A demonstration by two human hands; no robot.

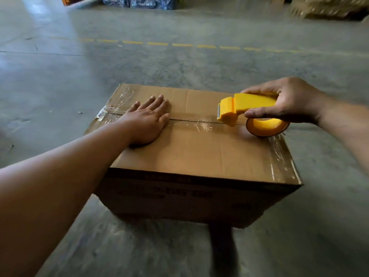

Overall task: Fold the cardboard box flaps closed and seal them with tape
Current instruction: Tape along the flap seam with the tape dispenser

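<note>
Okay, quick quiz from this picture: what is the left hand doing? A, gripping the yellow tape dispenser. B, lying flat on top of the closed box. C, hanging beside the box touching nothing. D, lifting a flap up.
B: the left hand lies flat with straight fingers on top of the cardboard box, across the centre seam, while the right hand grips the yellow tape dispenser.

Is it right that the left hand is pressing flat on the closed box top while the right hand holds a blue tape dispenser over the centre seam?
Not quite: the tape dispenser is yellow, not blue, as the head view shows. The rest holds: the left hand lies flat on the closed box top, and the right hand holds the dispenser over the centre seam.
</note>
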